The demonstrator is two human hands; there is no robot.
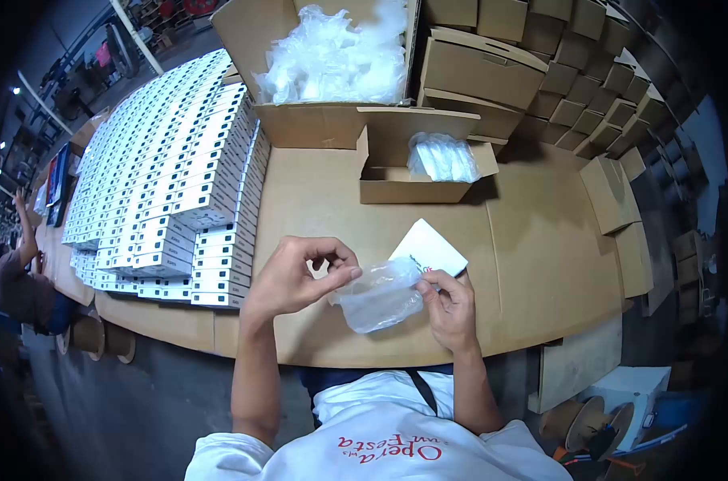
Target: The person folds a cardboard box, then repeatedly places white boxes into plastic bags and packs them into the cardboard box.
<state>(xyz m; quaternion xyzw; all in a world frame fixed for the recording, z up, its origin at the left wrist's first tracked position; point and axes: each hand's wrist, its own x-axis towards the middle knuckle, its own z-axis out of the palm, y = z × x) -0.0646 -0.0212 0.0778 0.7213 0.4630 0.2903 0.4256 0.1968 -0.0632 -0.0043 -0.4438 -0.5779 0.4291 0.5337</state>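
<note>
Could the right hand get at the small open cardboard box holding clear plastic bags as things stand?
Probably yes, but not freely: the right hand is pinching a clear plastic bag and a white card. The small open cardboard box sits ahead on bare table, nothing between.

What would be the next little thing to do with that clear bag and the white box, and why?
Probably slide the white box into the clear plastic bag. The left hand pinches one edge of the bag, and the right hand holds the other edge together with the box, whose corner sits right at the bag's mouth. The box looks to be outside the bag.
</note>
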